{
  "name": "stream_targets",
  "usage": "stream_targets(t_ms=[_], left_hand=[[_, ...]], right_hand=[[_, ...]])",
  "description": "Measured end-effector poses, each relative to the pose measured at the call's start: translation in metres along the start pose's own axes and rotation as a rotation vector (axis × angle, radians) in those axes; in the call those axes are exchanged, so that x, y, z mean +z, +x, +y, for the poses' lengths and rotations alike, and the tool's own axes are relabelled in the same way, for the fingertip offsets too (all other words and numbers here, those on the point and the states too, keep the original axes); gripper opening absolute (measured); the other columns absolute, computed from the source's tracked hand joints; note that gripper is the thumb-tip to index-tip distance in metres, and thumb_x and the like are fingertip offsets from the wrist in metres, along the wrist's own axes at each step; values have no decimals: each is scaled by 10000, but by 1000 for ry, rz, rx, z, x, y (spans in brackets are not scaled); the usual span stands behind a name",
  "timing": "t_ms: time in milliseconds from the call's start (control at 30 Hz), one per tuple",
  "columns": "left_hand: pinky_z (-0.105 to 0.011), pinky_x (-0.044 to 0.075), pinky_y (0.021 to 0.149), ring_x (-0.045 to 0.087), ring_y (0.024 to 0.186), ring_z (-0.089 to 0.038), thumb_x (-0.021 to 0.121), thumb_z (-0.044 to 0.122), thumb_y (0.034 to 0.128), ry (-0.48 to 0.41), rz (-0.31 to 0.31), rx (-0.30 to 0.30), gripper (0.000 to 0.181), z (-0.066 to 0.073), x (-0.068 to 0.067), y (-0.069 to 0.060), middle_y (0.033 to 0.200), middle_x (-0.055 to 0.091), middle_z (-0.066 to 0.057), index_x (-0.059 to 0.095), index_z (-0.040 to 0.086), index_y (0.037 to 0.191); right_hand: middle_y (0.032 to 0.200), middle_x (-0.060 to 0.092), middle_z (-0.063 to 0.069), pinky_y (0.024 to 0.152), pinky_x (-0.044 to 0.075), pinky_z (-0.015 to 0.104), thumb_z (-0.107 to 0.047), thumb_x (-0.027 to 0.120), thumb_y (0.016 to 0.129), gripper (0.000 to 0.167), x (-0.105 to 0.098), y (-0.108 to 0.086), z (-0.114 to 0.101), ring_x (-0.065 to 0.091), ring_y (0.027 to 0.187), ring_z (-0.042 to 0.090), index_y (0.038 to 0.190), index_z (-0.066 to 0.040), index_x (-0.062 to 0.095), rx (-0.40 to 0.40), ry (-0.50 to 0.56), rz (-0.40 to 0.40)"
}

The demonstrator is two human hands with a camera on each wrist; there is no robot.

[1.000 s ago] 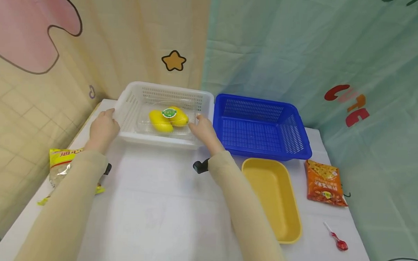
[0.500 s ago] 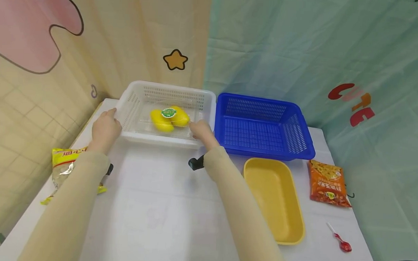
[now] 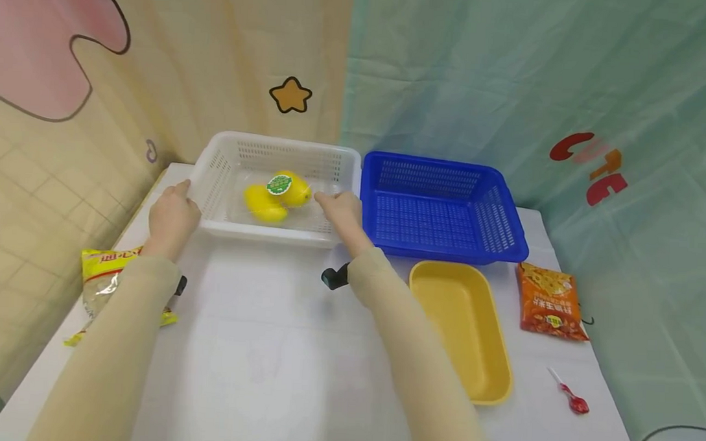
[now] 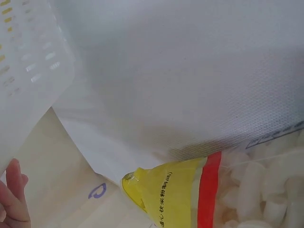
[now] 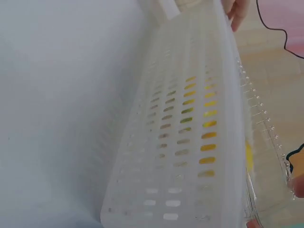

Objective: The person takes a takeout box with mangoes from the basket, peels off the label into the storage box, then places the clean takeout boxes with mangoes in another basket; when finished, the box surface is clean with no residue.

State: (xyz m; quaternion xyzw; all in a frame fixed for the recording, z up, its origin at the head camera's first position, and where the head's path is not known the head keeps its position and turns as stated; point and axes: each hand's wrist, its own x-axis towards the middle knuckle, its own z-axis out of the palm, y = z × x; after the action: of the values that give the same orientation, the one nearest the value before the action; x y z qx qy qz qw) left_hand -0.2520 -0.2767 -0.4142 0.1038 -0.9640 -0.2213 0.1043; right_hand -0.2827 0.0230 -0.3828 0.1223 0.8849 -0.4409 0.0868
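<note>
A clear plastic box with two yellow fruits (image 3: 265, 203) and a green round sticker (image 3: 279, 185) sits inside the white basket (image 3: 259, 233). My right hand (image 3: 343, 213) reaches over the basket's right front corner and pinches the right edge of that box. In the right wrist view, the clear box (image 5: 268, 147) sticks up past the basket rim, a fingertip on either side of it. My left hand (image 3: 174, 217) holds the basket's left rim. Only some fingers (image 4: 14, 199) show in the left wrist view, beside the basket wall (image 4: 35, 61).
Against the white basket stands a blue basket (image 3: 428, 254). In front of that lies a yellow tray (image 3: 463, 315). An orange snack packet (image 3: 553, 302) and a red lollipop (image 3: 574, 398) are at the right. A yellow-ended bag (image 3: 102, 276) lies under the left forearm.
The right fingers have closed on the box edge. The box has tilted, its right side higher, and the fruits and sticker have shifted left. My left hand stays at the basket rim.
</note>
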Motion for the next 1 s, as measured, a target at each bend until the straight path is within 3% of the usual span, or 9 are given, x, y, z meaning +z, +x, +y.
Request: stream_targets(t_ms=[133, 267, 433, 500, 600, 733, 800, 900, 1000], left_hand=[[-673, 416, 901, 496, 1117, -600, 321, 51, 912, -8, 11, 1, 530, -2, 1, -1, 1284, 498, -394, 431, -77, 1414], [-679, 411, 900, 492, 1121, -604, 320, 48, 904, -15, 19, 0, 534, -4, 1, -1, 1286, 499, -396, 438, -77, 1409], [-682, 400, 914, 480, 1130, -605, 322, 45, 907, -30, 19, 17, 525, -4, 1, 0, 1283, 493, -405, 442, -86, 1401], [-683, 395, 920, 472, 1140, -606, 321, 50, 915, -31, 3, 21, 524, -3, 1, 1, 1294, 483, -408, 432, -85, 1409], [-686, 388, 930, 461, 1153, -607, 318, 56, 926, -30, -15, 23, 523, -2, -2, 2, 1309, 473, -408, 418, -88, 1419], [-690, 373, 960, 440, 1188, -603, 303, 65, 938, -36, -41, 21, 532, -1, -5, 4, 1340, 454, -404, 385, -89, 1441], [-692, 361, 979, 422, 1209, -604, 291, 72, 949, -42, -65, 16, 541, -1, -5, 4, 1364, 434, -403, 351, -81, 1464], [-692, 346, 1003, 393, 1236, -606, 277, 80, 960, -51, -101, 7, 551, -3, -6, 4, 1394, 405, -401, 306, -69, 1490], [-691, 349, 1004, 377, 1251, -609, 278, 83, 972, -52, -131, 2, 551, -6, -6, 4, 1419, 383, -397, 276, -53, 1506]], right_hand=[[1005, 692, 88, 798, 546, 308, -438, 642, 904, 438, -14, -2, 3, 650, 853, 194, 1087, -41, 676, -17, 31, 20], [1129, 673, 129, 839, 578, 279, -405, 630, 926, 501, -33, -3, 7, 729, 909, 206, 1223, -2, 624, 7, 146, -54], [1045, 584, 100, 864, 579, 281, -390, 618, 943, 541, -68, -12, 16, 704, 989, 226, 1306, 3, 539, 37, 249, -176], [1037, 581, 82, 932, 559, 326, -403, 609, 942, 521, -85, -23, 22, 693, 1011, 225, 1296, -27, 541, 26, 224, -220], [1019, 586, 80, 991, 529, 368, -383, 593, 949, 394, -110, -43, 32, 694, 1017, 224, 1116, -26, 587, -27, 213, -291], [906, 561, 38, 969, 542, 360, -308, 552, 972, 286, -137, -73, 52, 707, 941, 180, 915, -28, 537, -89, 267, -395], [873, 540, 35, 951, 553, 369, -268, 531, 977, 275, -146, -87, 65, 694, 884, 163, 999, 5, 553, -97, 280, -440], [963, 550, 66, 926, 565, 364, -237, 507, 971, 366, -151, -104, 87, 642, 859, 150, 1184, 61, 500, -92, 241, -491], [1084, 527, 135, 897, 577, 354, -229, 510, 948, 424, -149, -119, 107, 622, 866, 169, 1230, 74, 416, -62, 199, -518]])
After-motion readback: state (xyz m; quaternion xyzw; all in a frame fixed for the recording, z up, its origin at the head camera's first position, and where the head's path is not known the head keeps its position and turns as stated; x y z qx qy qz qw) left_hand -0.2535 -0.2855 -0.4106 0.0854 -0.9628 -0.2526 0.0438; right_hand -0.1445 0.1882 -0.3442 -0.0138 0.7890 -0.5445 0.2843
